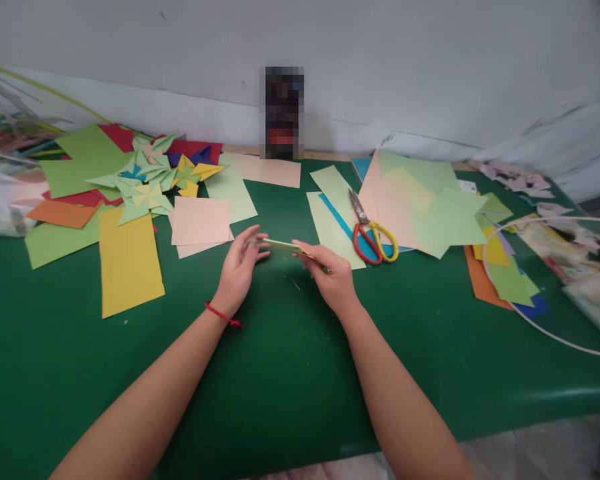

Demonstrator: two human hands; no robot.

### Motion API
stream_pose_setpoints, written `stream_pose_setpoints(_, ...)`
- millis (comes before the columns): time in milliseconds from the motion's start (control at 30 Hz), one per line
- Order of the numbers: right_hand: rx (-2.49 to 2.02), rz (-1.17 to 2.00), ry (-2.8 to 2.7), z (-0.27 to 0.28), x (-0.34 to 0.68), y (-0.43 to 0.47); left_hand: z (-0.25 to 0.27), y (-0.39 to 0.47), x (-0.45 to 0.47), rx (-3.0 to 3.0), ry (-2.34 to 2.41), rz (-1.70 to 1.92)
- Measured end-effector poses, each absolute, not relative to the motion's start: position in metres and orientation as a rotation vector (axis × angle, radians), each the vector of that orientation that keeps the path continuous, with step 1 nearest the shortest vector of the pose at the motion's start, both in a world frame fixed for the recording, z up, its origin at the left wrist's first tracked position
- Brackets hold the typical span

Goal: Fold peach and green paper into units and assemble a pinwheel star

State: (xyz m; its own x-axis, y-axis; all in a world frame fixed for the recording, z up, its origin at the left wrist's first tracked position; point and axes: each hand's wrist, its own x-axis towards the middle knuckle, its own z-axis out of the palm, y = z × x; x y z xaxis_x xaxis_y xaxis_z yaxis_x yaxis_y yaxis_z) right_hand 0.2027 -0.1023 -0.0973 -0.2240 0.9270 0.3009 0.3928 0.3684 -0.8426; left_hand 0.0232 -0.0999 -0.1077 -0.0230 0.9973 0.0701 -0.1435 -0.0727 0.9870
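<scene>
A thin piece of light green folded paper (283,245), seen nearly edge-on, is held above the green table. My right hand (329,270) pinches its right end between thumb and fingers. At the paper's left end is my left hand (240,265), its fingers spread and slightly blurred; whether they touch the paper I cannot tell. Pink paper rectangles (200,220) lie just behind my left hand. Scissors (367,230) with one red and one yellow handle rest on pale green and blue paper, to the right of my right hand.
Folded paper stars (150,177) lie on coloured sheets at the left, with a yellow sheet (130,263) in front. Large pale green and pink sheets (435,207) spread at the right. A white hoop (540,337) crosses the right edge. A pixelated upright object (283,113) leans on the wall.
</scene>
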Motion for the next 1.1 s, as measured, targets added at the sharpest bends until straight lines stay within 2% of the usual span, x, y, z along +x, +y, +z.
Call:
stream_pose_setpoints(100, -1.133, 0.619, -1.853, -0.099, 0.204, -0.101, -0.108, -0.101, 0.022, 1.041, 1.002, 1.207)
stream_pose_setpoints(267, -1.111, 0.546, -2.048, -0.103, 0.202, -0.103, -0.104, -0.103, 0.019, 1.057, 1.035, 1.056)
stream_pose_setpoints(600, -1.115, 0.697, -1.772, -0.094, 0.206, -0.098, -0.109, -0.1, 0.02, 1.084, 1.155, 1.112)
stream_pose_setpoints(833, -1.056, 0.759, -1.898, -0.08, 0.21, -0.102, -0.107, -0.102, 0.021, 1.174, 1.22, 1.12)
stream_pose_setpoints(1100, -1.077, 0.847, -1.857, -0.089, 0.204, -0.101, -0.099, -0.104, 0.022, 1.471, 1.326, 1.026)
